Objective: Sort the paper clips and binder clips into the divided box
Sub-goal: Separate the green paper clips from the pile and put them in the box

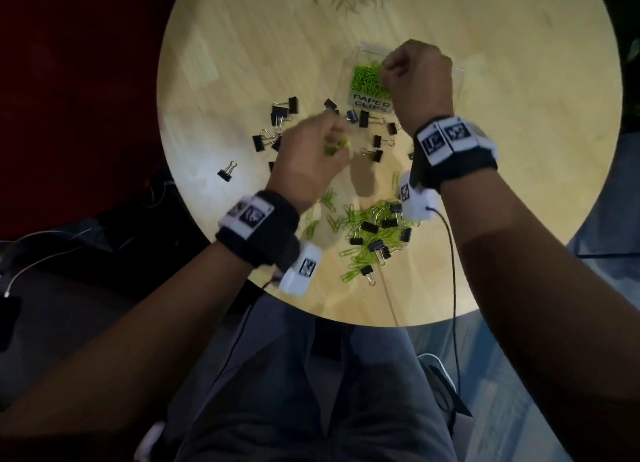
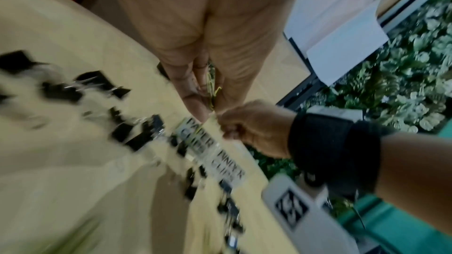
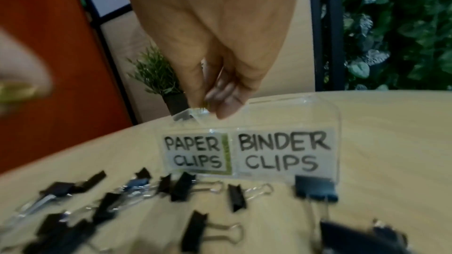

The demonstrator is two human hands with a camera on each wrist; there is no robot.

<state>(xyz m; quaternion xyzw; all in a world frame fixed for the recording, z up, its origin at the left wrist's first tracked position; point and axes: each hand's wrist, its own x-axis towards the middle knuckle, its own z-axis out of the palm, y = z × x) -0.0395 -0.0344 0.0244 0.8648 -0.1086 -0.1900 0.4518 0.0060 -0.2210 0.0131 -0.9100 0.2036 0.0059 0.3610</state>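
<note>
A clear divided box [image 1: 367,51] stands on the round wooden table [image 1: 242,45], labelled PAPER CLIPS and BINDER CLIPS [image 3: 281,123]. Green paper clips [image 1: 367,80] fill its left compartment. My right hand [image 1: 389,71] hovers over that compartment, its fingertips [image 3: 220,103] pinching a few green clips. My left hand [image 1: 322,149], blurred, is raised in front of the box and grips a bunch of green paper clips [image 2: 211,88]. A mixed pile of green paper clips and black binder clips [image 1: 374,233] lies near the front edge. Loose black binder clips [image 1: 277,115] are scattered left of the box.
A single binder clip [image 1: 227,171] lies apart at the table's left side. A small potted plant [image 3: 156,72] stands at the far edge. Wrist-camera cables [image 1: 453,253] hang over the front edge above my lap.
</note>
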